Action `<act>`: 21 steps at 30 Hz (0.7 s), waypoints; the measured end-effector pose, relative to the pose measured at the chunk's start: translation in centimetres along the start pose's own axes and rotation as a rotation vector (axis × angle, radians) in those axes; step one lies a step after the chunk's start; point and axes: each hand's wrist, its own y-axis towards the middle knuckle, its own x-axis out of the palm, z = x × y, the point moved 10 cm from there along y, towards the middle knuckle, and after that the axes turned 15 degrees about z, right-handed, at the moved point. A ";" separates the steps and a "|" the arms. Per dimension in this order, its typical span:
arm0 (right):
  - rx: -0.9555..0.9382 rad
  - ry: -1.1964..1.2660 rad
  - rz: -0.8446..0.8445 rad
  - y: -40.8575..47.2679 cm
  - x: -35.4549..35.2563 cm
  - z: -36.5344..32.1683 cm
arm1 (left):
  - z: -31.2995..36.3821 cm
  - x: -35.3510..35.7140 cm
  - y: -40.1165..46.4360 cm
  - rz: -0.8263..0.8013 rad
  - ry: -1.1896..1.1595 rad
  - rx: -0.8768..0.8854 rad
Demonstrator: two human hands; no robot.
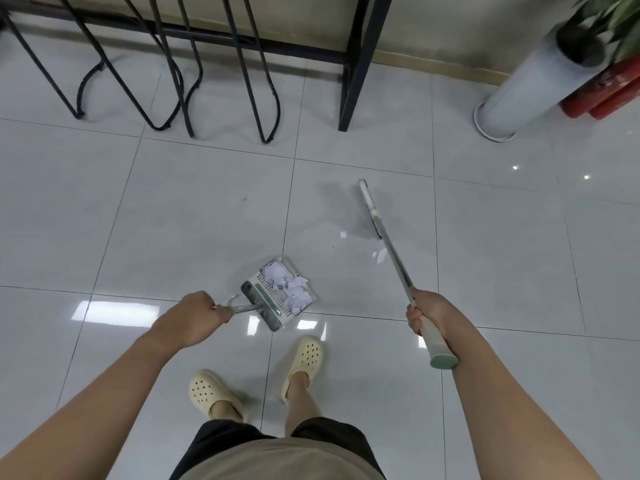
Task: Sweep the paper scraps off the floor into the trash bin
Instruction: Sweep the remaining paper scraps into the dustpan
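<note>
A white dustpan (273,308) with a green strip sits on the pale tile floor in front of my feet, its tray full of crumpled paper scraps (289,287). My left hand (199,318) grips its metal handle. My right hand (427,315) grips the long broom handle (394,258) near its pale grip end. The broom head (370,206) rests on the floor to the upper right of the dustpan. Two loose white scraps lie beside it, one (343,234) left of the handle and one (381,255) close under it. No trash bin is in view.
Black metal chair and table legs (349,98) stand along the far wall. A tall grey planter (526,91) with a green plant stands at the right, with red cylinders (602,95) behind it. My feet in cream clogs (304,362) stand just behind the dustpan.
</note>
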 end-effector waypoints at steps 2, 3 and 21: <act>-0.024 -0.012 0.024 1.3 -1.4 -0.8 | 3.3 1.1 0.6 0.005 0.014 0.020; -0.037 -0.035 0.039 1.9 -2.1 -1.0 | 4.8 1.6 0.9 0.004 0.021 0.027; 0.345 -0.293 -0.193 0.0 -7.4 12.0 | 17.4 6.4 3.9 -0.031 0.092 0.051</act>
